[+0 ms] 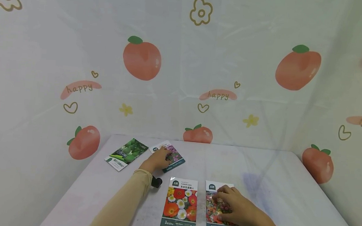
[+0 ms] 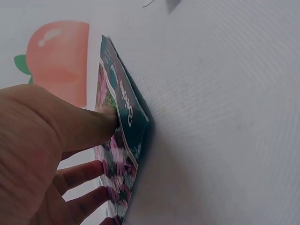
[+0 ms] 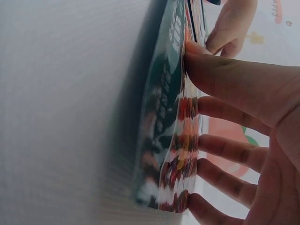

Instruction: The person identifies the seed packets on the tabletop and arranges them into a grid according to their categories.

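At the back left, my left hand (image 1: 158, 159) touches the face of a seed packet with pink-purple flowers (image 1: 176, 155). In the left wrist view its thumb and fingertips rest spread on the same printed side. My right hand (image 1: 240, 209) lies over a mixed-flower seed packet (image 1: 212, 204) at the front right. The right wrist view shows this hand's thumb and spread fingertips on that packet's face (image 3: 180, 154), with its dark green lower edge toward the camera. Both packets lie on the table, partly covered by the hands.
Between the hands and nearer the front lies a seed packet with red and white poppies (image 1: 180, 205). A packet with green fruit (image 1: 129, 152) lies tilted at the back left. The white table (image 1: 275, 189) meets a fruit-printed backdrop (image 1: 169, 109) behind.
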A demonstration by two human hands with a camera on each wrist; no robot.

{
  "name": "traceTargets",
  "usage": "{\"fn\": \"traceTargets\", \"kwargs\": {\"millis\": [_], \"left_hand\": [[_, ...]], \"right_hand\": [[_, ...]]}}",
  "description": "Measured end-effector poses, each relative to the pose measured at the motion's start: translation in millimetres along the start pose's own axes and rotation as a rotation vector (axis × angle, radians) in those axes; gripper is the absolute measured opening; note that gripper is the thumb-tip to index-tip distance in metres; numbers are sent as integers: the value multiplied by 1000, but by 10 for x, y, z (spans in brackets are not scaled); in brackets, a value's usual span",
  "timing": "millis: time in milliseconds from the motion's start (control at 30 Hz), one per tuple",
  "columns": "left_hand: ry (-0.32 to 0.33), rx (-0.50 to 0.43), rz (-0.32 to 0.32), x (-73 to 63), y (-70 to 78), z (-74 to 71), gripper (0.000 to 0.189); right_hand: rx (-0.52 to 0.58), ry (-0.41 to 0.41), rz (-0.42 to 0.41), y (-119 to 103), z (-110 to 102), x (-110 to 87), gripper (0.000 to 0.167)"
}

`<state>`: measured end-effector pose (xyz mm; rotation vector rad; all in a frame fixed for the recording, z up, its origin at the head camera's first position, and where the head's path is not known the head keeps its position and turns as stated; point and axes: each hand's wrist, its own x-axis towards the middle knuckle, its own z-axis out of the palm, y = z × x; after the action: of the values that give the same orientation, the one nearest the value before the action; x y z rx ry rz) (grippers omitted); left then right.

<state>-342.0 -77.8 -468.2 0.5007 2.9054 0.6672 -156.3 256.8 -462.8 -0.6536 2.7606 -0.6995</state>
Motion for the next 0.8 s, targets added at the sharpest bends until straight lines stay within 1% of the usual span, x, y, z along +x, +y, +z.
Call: {"fn": "traceTargets", "kwargs": {"millis": [267,467,567,800], "left_hand": [[-7,-11,17,2,29,9,51],[-10,-6,41,24,62,25,51],[-8,-3,48,17,88,27,50],[-11,3,31,5,138,12,51]], "right_hand": [[1,-3,2,9,-2,-5,47],[12,-6,35,4,15,7,48],[10,-7,36,-2,12,7,48],[6,3,25,-8,4,2,48]]}}
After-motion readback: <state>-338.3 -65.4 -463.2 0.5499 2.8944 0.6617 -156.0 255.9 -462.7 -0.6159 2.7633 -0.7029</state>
